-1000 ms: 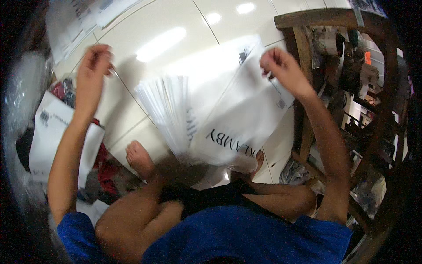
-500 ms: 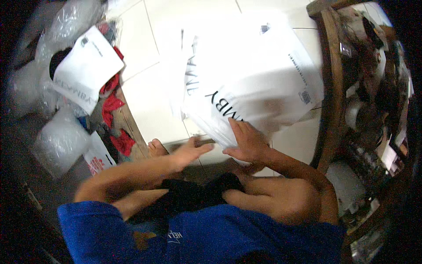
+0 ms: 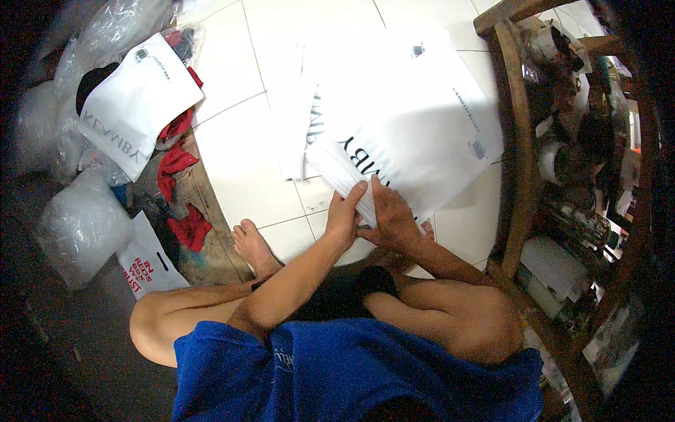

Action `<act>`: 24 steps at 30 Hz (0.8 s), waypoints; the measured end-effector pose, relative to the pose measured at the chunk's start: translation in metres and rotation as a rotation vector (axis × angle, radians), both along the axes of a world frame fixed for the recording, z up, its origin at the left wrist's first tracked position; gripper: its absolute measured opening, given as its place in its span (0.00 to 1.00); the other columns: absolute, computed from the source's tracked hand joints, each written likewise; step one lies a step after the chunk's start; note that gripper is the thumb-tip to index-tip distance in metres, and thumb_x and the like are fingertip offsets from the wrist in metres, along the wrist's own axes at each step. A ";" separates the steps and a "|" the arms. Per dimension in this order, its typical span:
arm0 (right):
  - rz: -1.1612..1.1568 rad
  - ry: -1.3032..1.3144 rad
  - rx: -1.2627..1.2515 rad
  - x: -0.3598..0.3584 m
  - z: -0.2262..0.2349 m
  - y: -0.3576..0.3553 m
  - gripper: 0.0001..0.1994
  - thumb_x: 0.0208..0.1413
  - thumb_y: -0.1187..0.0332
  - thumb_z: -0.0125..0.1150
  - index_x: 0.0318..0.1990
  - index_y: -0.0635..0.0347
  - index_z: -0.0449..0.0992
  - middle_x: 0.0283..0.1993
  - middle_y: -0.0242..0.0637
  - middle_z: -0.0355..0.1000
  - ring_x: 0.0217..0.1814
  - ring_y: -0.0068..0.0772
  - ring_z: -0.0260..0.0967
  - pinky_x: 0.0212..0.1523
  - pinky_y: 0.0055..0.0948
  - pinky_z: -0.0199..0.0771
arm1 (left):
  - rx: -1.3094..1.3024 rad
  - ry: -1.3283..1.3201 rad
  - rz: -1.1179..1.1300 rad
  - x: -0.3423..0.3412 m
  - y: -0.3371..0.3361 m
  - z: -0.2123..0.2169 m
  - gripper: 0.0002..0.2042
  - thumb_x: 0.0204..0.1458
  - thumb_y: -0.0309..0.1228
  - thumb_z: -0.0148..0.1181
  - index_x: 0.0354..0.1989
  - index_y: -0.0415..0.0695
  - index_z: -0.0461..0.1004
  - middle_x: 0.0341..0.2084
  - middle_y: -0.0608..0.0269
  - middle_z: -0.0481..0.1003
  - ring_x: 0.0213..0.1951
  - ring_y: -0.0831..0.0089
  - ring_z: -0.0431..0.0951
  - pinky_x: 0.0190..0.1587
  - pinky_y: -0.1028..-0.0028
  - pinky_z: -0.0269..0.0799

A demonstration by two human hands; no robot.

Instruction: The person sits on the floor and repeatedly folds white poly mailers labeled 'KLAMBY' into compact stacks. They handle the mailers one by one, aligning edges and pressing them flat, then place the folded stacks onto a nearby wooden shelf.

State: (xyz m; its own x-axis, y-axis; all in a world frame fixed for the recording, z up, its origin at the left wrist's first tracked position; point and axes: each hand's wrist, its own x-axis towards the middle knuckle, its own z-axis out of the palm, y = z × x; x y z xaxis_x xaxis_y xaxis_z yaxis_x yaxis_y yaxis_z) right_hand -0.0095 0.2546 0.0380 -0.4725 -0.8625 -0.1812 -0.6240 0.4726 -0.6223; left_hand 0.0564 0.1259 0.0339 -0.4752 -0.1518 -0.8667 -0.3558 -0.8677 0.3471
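Spread out in front of me is a stack of white flat bags (image 3: 436, 133) with black lettering, its layered edges fanned at the near left corner. My left hand (image 3: 343, 216) pinches that corner between thumb and fingers. Beside it, my right hand (image 3: 395, 216) grips the near edge, thumb underneath and fingers on top. Both hands almost touch. Another white printed bag (image 3: 294, 151) lies partly under the stack on its left side. Glare washes out the upper part of the stack.
At left lie a single white bag (image 3: 140, 105), red cloth scraps (image 3: 188, 228), clear plastic bundles (image 3: 81, 225) and a white bag with red print (image 3: 149, 260). A wooden rack (image 3: 517, 141) crowded with items stands at right. Pale tiles (image 3: 239, 169) cover the floor.
My left hand has moved right and closed on the corner of the stack; before, it was apart and open. My right hand stays at the near edge. The stack has settled flatter.
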 end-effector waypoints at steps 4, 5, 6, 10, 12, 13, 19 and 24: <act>-0.057 0.000 0.204 -0.003 0.021 -0.006 0.56 0.35 0.58 0.75 0.67 0.73 0.43 0.51 0.58 0.64 0.52 0.59 0.64 0.54 0.50 0.64 | -0.035 0.175 -0.062 -0.010 0.002 0.003 0.25 0.54 0.39 0.61 0.58 0.41 0.65 0.49 0.54 0.72 0.52 0.60 0.72 0.52 0.59 0.70; -0.085 -0.070 0.300 -0.005 0.025 -0.015 0.56 0.35 0.59 0.75 0.68 0.72 0.43 0.50 0.57 0.65 0.52 0.59 0.64 0.53 0.49 0.65 | -0.063 0.208 -0.070 -0.009 0.000 0.003 0.25 0.53 0.39 0.61 0.56 0.40 0.66 0.49 0.54 0.72 0.52 0.61 0.72 0.52 0.59 0.70; -0.114 -0.139 0.396 -0.004 0.026 -0.021 0.56 0.34 0.60 0.75 0.68 0.71 0.43 0.49 0.56 0.65 0.52 0.58 0.64 0.52 0.49 0.65 | -0.067 0.164 -0.059 -0.007 -0.001 0.004 0.24 0.53 0.39 0.62 0.55 0.40 0.68 0.48 0.55 0.73 0.50 0.62 0.73 0.51 0.60 0.71; -0.115 0.020 0.315 -0.001 0.031 -0.020 0.50 0.38 0.53 0.73 0.64 0.74 0.51 0.48 0.54 0.67 0.49 0.55 0.66 0.49 0.49 0.67 | -0.139 0.076 -0.002 -0.014 0.008 0.021 0.24 0.51 0.42 0.63 0.49 0.35 0.71 0.42 0.56 0.75 0.42 0.64 0.76 0.46 0.66 0.71; -0.207 0.014 0.359 -0.007 0.050 -0.021 0.51 0.38 0.55 0.73 0.65 0.73 0.49 0.47 0.53 0.68 0.48 0.54 0.66 0.48 0.48 0.67 | -0.113 0.076 -0.005 -0.023 0.013 0.032 0.25 0.49 0.43 0.63 0.45 0.31 0.71 0.38 0.55 0.74 0.39 0.67 0.74 0.43 0.68 0.70; -0.222 0.039 0.347 -0.009 0.053 -0.019 0.51 0.39 0.56 0.72 0.66 0.73 0.48 0.46 0.53 0.68 0.48 0.54 0.67 0.48 0.48 0.67 | -0.115 0.067 -0.031 -0.026 0.015 0.037 0.25 0.49 0.43 0.62 0.45 0.30 0.71 0.38 0.55 0.74 0.39 0.67 0.74 0.43 0.68 0.70; -0.287 0.092 0.250 -0.023 0.060 -0.015 0.48 0.41 0.62 0.71 0.67 0.71 0.48 0.41 0.51 0.70 0.45 0.54 0.69 0.45 0.47 0.69 | -0.147 0.115 -0.123 -0.039 0.008 0.067 0.26 0.50 0.44 0.61 0.44 0.29 0.70 0.37 0.53 0.75 0.39 0.66 0.75 0.42 0.68 0.70; -0.321 0.147 0.176 -0.039 0.072 -0.008 0.42 0.41 0.64 0.70 0.64 0.68 0.55 0.38 0.54 0.73 0.40 0.58 0.72 0.42 0.49 0.71 | -0.193 0.139 -0.197 -0.052 0.010 0.081 0.18 0.55 0.43 0.57 0.37 0.37 0.73 0.27 0.62 0.72 0.29 0.70 0.72 0.34 0.71 0.66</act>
State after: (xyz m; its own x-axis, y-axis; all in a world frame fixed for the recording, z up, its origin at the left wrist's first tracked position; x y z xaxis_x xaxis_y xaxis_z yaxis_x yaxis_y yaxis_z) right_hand -0.0486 0.2471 0.1104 -0.7448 -0.6288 -0.2235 -0.5040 0.7495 -0.4293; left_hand 0.0045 0.1359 0.1148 -0.6237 -0.2008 -0.7554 -0.4481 -0.7001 0.5560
